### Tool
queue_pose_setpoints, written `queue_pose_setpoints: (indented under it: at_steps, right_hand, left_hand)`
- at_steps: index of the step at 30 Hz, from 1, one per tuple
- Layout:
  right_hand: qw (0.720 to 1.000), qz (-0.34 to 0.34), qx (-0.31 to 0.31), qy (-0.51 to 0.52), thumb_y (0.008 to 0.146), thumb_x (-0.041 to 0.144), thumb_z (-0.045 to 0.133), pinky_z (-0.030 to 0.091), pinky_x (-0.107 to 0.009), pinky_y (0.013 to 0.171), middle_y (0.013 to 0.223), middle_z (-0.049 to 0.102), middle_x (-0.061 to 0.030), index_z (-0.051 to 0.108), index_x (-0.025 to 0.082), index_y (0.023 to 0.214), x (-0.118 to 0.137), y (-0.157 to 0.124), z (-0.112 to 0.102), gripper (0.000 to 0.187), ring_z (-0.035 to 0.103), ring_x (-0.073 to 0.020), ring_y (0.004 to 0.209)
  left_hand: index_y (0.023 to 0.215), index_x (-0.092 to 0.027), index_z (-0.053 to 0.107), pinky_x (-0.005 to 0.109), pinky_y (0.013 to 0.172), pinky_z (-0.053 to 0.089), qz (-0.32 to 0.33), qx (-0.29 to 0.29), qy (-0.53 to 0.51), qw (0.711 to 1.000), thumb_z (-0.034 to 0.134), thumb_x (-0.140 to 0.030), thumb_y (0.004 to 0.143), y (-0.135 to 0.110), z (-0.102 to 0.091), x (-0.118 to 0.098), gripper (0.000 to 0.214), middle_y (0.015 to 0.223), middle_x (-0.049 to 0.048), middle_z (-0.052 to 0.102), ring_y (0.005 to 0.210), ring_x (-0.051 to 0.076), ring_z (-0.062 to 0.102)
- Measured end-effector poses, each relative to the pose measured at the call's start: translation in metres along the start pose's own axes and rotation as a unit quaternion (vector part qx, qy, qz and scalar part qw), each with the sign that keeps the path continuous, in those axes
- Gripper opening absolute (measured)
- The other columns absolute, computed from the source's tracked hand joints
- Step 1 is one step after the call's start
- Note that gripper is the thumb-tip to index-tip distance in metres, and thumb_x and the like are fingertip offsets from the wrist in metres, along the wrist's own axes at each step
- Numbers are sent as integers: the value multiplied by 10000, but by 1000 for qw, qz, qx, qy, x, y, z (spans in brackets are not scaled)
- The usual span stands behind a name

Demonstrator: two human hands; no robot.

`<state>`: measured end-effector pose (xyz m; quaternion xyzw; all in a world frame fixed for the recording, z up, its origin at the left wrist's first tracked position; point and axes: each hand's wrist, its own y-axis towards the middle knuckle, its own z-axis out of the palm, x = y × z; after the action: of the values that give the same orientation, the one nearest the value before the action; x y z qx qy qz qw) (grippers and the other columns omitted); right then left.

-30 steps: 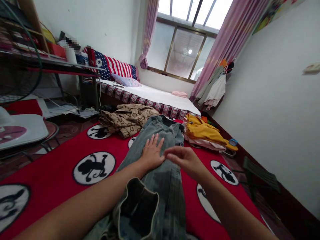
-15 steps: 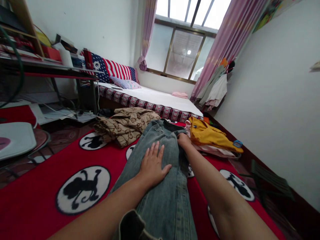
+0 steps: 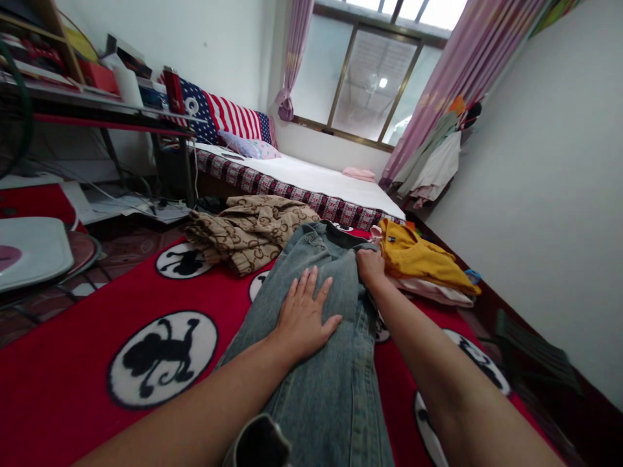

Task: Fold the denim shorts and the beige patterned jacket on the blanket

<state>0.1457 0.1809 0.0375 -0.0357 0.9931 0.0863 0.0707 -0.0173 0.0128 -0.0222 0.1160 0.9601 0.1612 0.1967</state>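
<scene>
A pair of blue jeans (image 3: 335,376) lies lengthwise in front of me on the red blanket (image 3: 63,383), waistband at the far end. My left hand (image 3: 306,318) rests flat on the denim with its fingers spread. At the right side of the waistband, my right hand (image 3: 370,266) is closed around the edge of the jeans. An open leg hem shows dark inside at the bottom of the view. Left of the waistband is a crumpled tan patterned garment (image 3: 257,227). To the right lies a yellow top (image 3: 418,253) on other clothes.
Beyond the blanket stands a bed (image 3: 302,175) with a white sheet. A cluttered desk (image 3: 111,117) is at the left, with a white-topped stool (image 3: 34,253) below it. A dark folding stool (image 3: 533,353) stands at the right by the wall.
The view has shifted slightly. My left hand stays spread on the jeans and my right hand still grips the waistband edge, its fingers now curled into a fist.
</scene>
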Motion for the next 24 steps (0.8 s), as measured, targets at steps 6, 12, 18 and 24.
queue_pose_setpoints:
  at_steps: [6,12,18,24]
  right_hand:
    - [999,-3,25,33,947,94,282,483,-368,863,1100,682,-219,569,82,1206,3,-18,13,387,667,-259,1034]
    - [994,-84,20,72,959,233,333,334,-329,1091,1404,501,-172,461,86,1358,-7,-84,25,444,436,-228,1325]
    - [961,-200,-47,183,936,281,369,220,-522,1167,1564,278,-148,463,146,1391,-28,-173,44,484,150,-285,1476]
    - [917,-294,-18,269,900,166,390,297,-471,1157,1598,189,-130,272,218,1503,-51,-250,18,617,231,-221,1461]
  left_hand:
    - [1508,-229,303,495,1183,146,5,13,4,1000,498,-585,875,-1,-3,0,752,1607,146,118,1478,317,99]
    - [1516,-200,281,507,1177,141,11,34,-9,999,517,-565,871,1,-8,1,777,1608,163,78,1476,345,72]
    - [1436,-232,443,508,1178,151,81,58,-63,993,627,-415,845,-10,-22,8,646,1613,127,91,1478,342,41]
    - [1287,-324,600,493,1172,209,238,251,-184,920,504,-216,913,-65,-69,42,401,1511,28,403,1441,254,271]
